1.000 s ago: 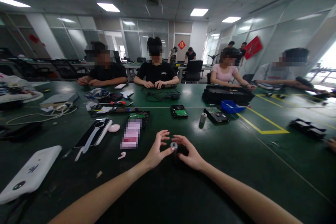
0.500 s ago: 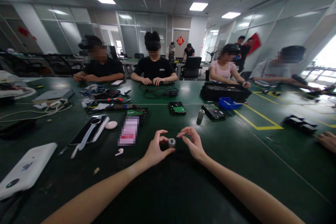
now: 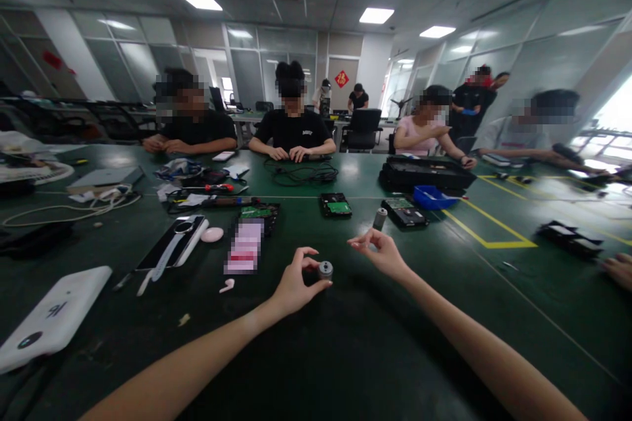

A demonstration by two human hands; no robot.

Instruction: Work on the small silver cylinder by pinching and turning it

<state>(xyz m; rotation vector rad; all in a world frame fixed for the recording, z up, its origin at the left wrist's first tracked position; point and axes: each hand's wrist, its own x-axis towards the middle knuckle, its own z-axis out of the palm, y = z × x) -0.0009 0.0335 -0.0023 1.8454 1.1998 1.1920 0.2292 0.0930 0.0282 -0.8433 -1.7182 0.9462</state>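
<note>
My left hand curls thumb and fingers around a small metal cylinder that looks like a little motor. The cylinder stands upright, with a dark spot in the middle of its round top. My right hand is apart from it, to the right and a little farther off. Its thumb and fingertips are drawn together; anything between them is too small to make out. Just behind the right hand a second, similar metal cylinder stands upright on the green table, its lower part partly hidden by the hand.
Hard drives with green boards lie ahead, near a blue tray and a black case. Leftward are a phone, an earbud, a screwdriver and a white device. Several people sit across the table.
My right hand has moved right and away from the held cylinder, toward the second one. My left hand stays nearly in place around its cylinder.
</note>
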